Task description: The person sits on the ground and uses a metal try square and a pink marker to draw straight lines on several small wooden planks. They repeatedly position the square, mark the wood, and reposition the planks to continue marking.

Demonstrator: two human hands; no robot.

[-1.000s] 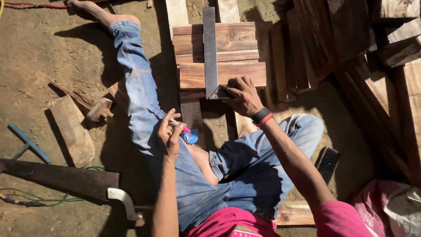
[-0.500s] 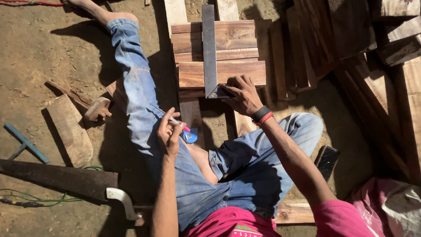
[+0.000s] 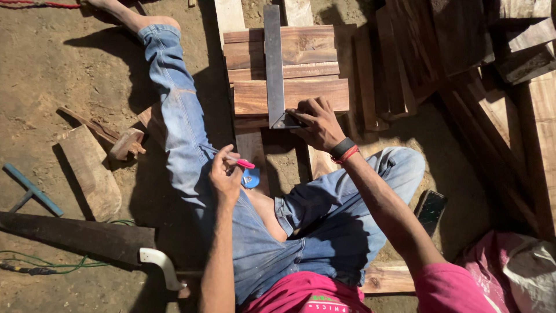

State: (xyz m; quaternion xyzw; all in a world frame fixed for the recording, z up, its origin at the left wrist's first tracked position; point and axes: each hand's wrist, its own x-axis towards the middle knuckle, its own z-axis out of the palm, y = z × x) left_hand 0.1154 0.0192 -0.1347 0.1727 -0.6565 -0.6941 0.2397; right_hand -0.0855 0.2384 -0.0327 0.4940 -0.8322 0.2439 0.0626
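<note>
Keep your right hand pressed flat on the steel square at the plank's near edge — your left hand pinches the pink pen.

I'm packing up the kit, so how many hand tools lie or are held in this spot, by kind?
Steel square, under the right hand: 1
Pink pen, in the left hand: 1
Handsaw on the dirt: 1
Blue T-shaped tool: 1
Total: 4

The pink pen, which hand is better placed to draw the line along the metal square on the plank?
Left, probably. The left hand already grips the pink pen, near the plank. The right hand is occupied, pressing the metal square flat on the wood.
</note>
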